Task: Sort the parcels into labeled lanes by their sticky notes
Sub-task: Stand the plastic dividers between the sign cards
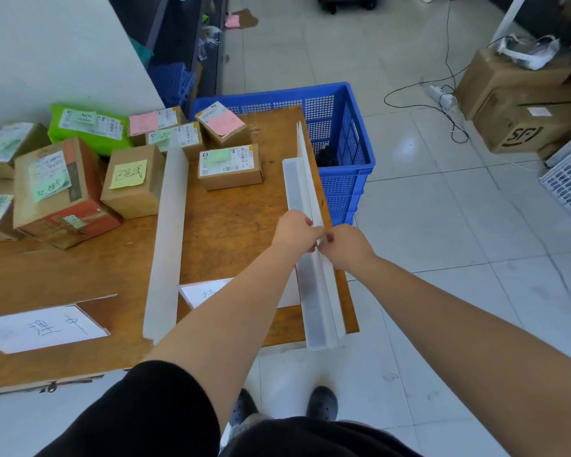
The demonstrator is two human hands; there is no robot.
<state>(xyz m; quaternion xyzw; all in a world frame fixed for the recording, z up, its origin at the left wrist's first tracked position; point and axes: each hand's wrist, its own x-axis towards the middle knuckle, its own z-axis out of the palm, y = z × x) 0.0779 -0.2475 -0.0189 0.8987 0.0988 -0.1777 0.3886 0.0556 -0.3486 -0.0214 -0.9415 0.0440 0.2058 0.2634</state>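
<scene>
- Head view: both hands meet at the right of the frame's middle, on the upright fin of the white divider point(314, 258) that runs along the table's right edge.
- The left hand point(295, 230) pinches the top edge of the fin from the left side, fingers curled on it.
- The right hand point(345, 245) pinches the same edge from the right side; the two sets of fingertips almost touch.
- The divider's long axis runs from the lower right of the table up toward the blue crate point(343, 133), nearly parallel to a second divider point(167, 239) left of centre.
- Between the two strips lies an open lane of bare table point(231, 225), with a paper label point(201, 293) at its near end, partly hidden by the left forearm.
- The parcels wait at the upper left: a box with a yellow note point(131, 179) just left of the second divider, a box with a green note point(229, 166) inside the lane's far end.
- The right divider sits close to the table edge, so there is little room to shift it rightward; the left hand is nearer the parcels.
</scene>
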